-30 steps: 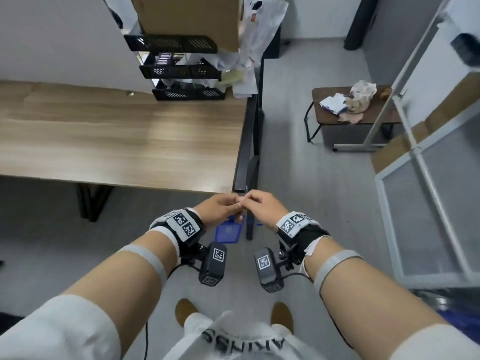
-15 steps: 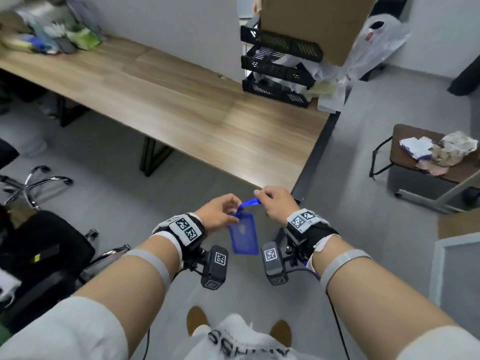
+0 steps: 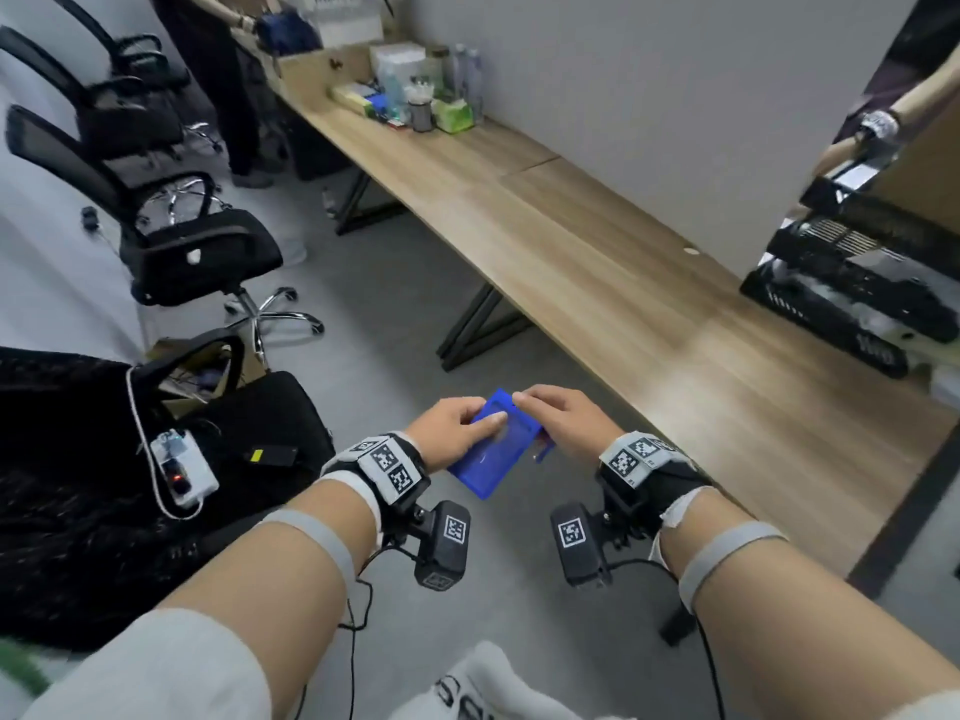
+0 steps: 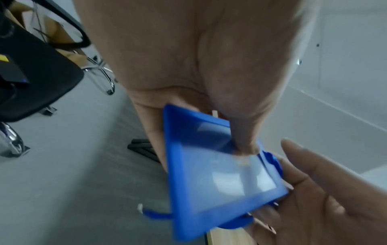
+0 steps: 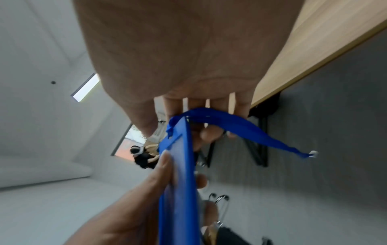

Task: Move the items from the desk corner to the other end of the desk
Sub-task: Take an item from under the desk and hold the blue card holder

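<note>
A blue badge holder (image 3: 491, 452) with a clear window is held flat between both hands, over the floor just off the desk's front edge. My left hand (image 3: 480, 424) pinches it, thumb on the window (image 4: 226, 175) and fingers underneath. My right hand (image 3: 531, 409) grips the holder's top end, where a blue lanyard strap (image 5: 240, 128) loops past its curled fingers and trails off loose. In the right wrist view the holder (image 5: 178, 190) shows edge-on. At the desk's far end stands a cluster of several items (image 3: 415, 98).
The long wooden desk (image 3: 623, 283) runs from the far left to the near right along the wall. Black stacked trays (image 3: 841, 298) sit at its right end. Black office chairs (image 3: 197, 246) and a black bag (image 3: 93, 459) stand on the floor at left.
The head view has swung left along the desk. The badge holder went from hanging below the hands to lying flat between them, with my left thumb now on its window.
</note>
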A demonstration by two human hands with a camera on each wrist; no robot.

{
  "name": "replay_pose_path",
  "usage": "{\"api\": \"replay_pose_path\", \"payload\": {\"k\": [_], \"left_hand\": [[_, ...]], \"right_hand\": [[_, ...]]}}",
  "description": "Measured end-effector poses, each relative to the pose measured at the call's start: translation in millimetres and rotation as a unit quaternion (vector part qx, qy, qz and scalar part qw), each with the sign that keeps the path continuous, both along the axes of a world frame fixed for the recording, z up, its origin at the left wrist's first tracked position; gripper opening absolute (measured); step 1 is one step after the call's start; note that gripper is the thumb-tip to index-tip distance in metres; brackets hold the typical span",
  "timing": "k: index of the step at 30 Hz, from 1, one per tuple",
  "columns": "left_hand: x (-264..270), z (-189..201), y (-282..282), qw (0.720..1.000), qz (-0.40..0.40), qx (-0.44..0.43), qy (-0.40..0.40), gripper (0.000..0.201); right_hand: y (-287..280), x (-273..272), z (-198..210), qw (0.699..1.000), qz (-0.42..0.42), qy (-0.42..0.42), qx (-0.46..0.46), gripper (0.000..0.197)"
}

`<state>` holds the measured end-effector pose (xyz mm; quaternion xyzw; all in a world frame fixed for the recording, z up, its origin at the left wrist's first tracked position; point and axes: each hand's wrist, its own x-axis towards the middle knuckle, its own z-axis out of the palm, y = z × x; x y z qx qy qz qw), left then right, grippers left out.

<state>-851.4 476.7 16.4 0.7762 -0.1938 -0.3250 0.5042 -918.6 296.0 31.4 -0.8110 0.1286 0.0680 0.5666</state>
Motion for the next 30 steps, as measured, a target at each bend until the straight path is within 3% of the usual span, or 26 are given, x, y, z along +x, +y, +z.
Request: {"api": "replay_pose_path", "payload": {"k": [3,7,12,16,18,24,30], "left_hand": [[31,7,29,0.996,0.055,-0.021,0.060,0.053],[63,13,56,0.981,0.128,-0.075,0.128,0.030],[115,9,70,0.951,0.193,-0.154,0.187,0.018],[171,12,66,0.928,0.263,-0.170,0.202,0.015],[204,15,62,0.915,0.296,-0.181,0.207,0.011],[310,32,27,0.882,0.334,-0.230,0.239,0.013],[396,35,-2,0.867,0.358,-0.256,0.234,0.025]], "right_hand": [[31,41,1,0.998,0.015,-0.040,-0.042,0.025],[45,90,-1,0.993,0.007,-0.063,-0.104,0.033],[38,154,-9,0.995,-0.044,-0.084,-0.042,0.036],[37,217,-18,0.989,-0.032,-0.062,0.130,0.030],[35,254,-23,0.983,-0.029,-0.062,0.170,0.024],[24,371,-26,0.989,0.023,-0.087,0.114,0.020],[25,474,-9,0.991,0.061,-0.029,0.112,0.029]]}}
